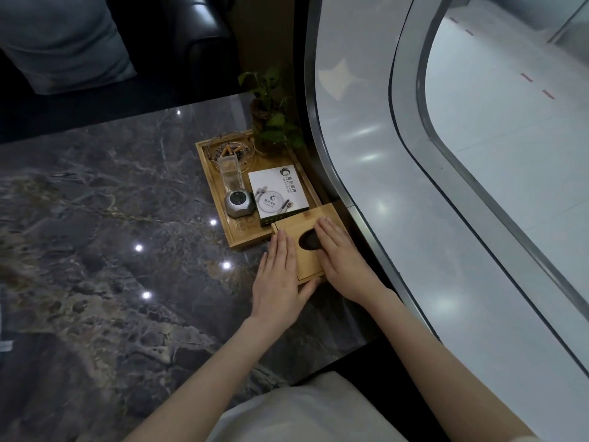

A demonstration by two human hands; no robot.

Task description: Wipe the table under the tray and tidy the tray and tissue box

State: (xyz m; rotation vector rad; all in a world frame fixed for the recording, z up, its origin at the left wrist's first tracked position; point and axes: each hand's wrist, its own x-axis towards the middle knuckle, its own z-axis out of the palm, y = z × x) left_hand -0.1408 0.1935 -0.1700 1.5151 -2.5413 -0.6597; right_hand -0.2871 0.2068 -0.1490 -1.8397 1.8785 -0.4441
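A wooden tissue box (306,250) with a dark oval slot lies on the dark marble table (111,234), right against the near end of a wooden tray (213,186). My left hand (280,275) lies flat along the box's left side, thumb hooked on its near edge. My right hand (344,260) rests flat on the box's top and right side, fingers straight. The tray holds a glass ashtray (231,151) with cigarette butts, a clear holder (231,175), a grey call button (239,204) and a white printed box (277,193).
A small potted plant (271,122) stands at the tray's far right corner. A curved window frame (344,186) borders the table on the right. A black sofa with a grey cushion (63,39) lies beyond the far edge.
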